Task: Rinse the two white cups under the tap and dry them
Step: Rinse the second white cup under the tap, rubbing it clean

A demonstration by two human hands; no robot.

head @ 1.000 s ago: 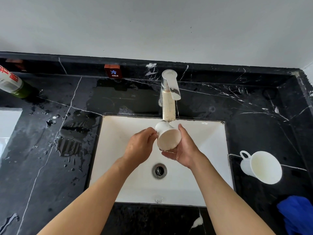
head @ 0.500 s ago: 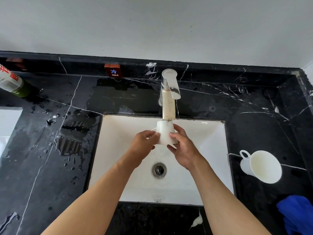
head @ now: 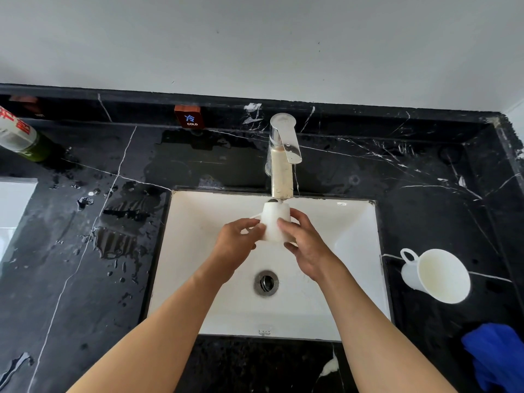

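I stand facing a plain pale grey wall (head: 255, 43) above a wet black marble counter (head: 85, 265) veined in white, with a white rectangular basin (head: 351, 231) sunk into it.

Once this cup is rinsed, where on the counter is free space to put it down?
Right counter: bare between the tap and the second cup. Near right is crowded by that cup and the blue cloth. Left counter is free between the green bottle and the sink rim, but puddled.

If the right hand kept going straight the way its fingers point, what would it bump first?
The right hand already touches the white cup it holds; beyond that, probably the tap, though depth is unclear.
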